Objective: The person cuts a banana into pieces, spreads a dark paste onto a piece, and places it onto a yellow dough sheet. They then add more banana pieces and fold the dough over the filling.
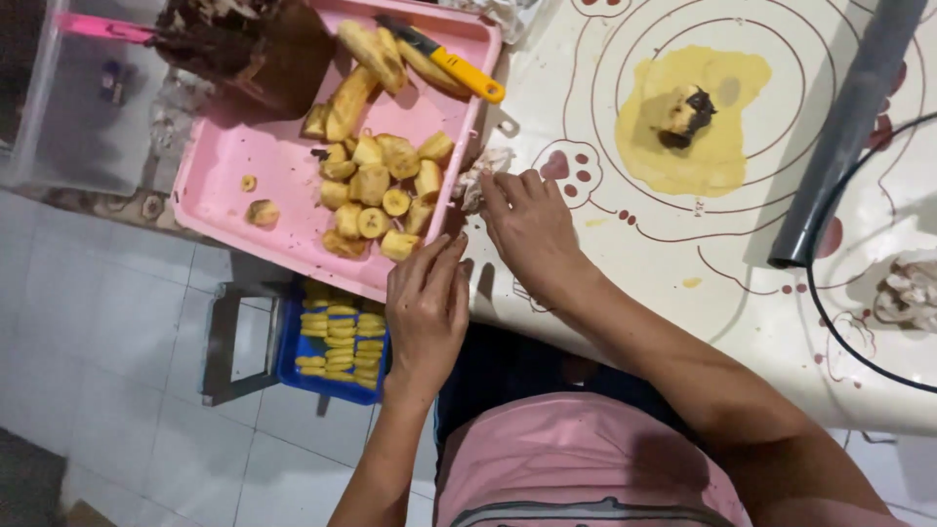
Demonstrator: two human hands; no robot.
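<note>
Step in hand: picking 1 cut banana piece off the pink tray (220,181); judged from the hands, the left does the picking while the right waits by a crumpled white scrap.
Doing it well: I judge it best to pinch 1 piece lightly at its sides so the soft flesh is not crushed, lift it straight up clear of the tray rim, and keep the wrist off the rest of the heap.
Banana pieces (376,190): heaped at the tray's centre, toward 12 o'clock from the left hand; the nearest piece lies just beside the fingertips.
Left hand (427,310): palm down, wrist at 6 o'clock, fingers extended toward 12 o'clock and held close together over the tray's near rim; holding nothing that I can see.
Right hand (532,234): forearm comes in from 4 o'clock, back of the hand up, fingers curled narrowly toward 11 o'clock, tips touching the white scrap (478,176) at the tray's right edge; whether it grips the scrap I cannot tell.
Yellow-handled knife (444,60): lies on the tray's far right corner, at 12 o'clock, well apart from both hands.
Dough round (698,122): flat yellow disc with a dark filling, on the patterned mat at 2 o'clock.
</note>
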